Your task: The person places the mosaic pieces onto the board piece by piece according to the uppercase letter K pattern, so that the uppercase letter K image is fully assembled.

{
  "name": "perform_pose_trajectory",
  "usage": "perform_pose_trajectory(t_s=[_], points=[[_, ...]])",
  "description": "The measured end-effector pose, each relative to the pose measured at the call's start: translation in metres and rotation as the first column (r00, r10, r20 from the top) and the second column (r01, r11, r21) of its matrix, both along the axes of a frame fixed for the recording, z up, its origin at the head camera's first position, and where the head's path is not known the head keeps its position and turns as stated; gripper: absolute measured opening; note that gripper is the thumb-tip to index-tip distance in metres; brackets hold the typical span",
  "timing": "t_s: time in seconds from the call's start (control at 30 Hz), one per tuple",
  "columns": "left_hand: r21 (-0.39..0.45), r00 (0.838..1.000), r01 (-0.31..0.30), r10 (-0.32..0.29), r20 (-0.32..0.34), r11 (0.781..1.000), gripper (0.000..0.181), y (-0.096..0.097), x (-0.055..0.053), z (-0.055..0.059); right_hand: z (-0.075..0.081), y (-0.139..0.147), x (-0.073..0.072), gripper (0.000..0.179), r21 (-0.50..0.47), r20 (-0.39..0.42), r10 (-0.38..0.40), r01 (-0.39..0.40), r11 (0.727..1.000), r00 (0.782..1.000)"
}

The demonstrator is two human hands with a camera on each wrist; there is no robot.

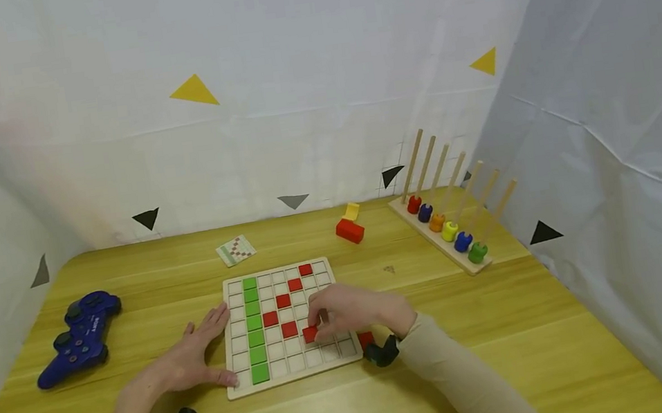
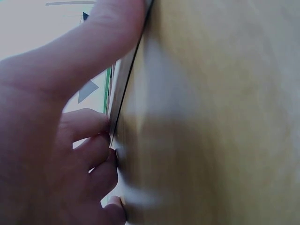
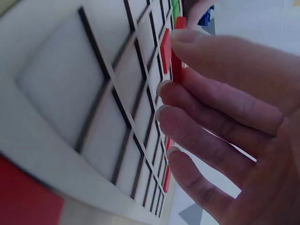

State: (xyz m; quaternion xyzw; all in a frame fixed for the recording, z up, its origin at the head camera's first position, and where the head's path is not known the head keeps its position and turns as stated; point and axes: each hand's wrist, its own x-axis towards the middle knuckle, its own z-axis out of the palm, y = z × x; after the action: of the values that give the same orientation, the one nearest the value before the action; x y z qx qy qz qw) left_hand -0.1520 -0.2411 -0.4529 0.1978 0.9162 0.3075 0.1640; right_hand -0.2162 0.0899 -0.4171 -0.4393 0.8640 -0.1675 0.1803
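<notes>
A white grid board [image 1: 313, 358] lies on the wooden table, with a column of green square tiles [image 1: 256, 338] and several red square tiles [image 1: 283, 301] set in slanting lines. Between thumb and fingers my right hand [image 1: 353, 307] pinches a red tile [image 3: 176, 70] at the board's right half. It tilts up from the grid in the right wrist view; whether its lower edge touches a cell cannot be told. My left hand [image 1: 185, 362] lies with fingers spread along the board's left edge, thumb on the near corner. Another red piece [image 1: 365, 339] is partly hidden beside the board's right edge.
Behind the board lie a pattern card [image 1: 236, 250], a red block [image 1: 349, 230] and a small yellow piece [image 1: 352, 211]. A wooden peg stand [image 1: 439, 239] with coloured beads is at the right. A blue game controller [image 1: 81, 337] lies at the left.
</notes>
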Motion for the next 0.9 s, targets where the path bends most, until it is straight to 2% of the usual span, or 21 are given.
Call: perform_pose_trajectory(t_s=[0.17,0.5,0.73,0.9], points=[[-0.004,1.000,-0.003,0.003,-0.001,1.000,0.121,0.000,0.000,-0.001,-0.007,-0.003,0.002,0.016,0.025,-0.017,0.029,-0.029,0.999,0.999],[0.013,1.000,0.002,-0.002,-0.011,1.000,0.121,0.000,0.001,-0.001,-0.013,-0.005,0.001,0.015,0.045,-0.033,0.035,-0.034,0.998,0.999],[0.015,1.000,0.002,-0.002,-0.009,1.000,0.121,0.000,0.000,0.000,-0.013,-0.004,0.001,0.015,0.018,0.000,-0.004,0.004,1.000,1.000],[0.012,1.000,-0.001,0.001,-0.005,1.000,0.121,0.001,0.001,0.000,-0.014,-0.004,0.000,0.016,-0.004,0.012,-0.003,0.003,1.000,1.000]])
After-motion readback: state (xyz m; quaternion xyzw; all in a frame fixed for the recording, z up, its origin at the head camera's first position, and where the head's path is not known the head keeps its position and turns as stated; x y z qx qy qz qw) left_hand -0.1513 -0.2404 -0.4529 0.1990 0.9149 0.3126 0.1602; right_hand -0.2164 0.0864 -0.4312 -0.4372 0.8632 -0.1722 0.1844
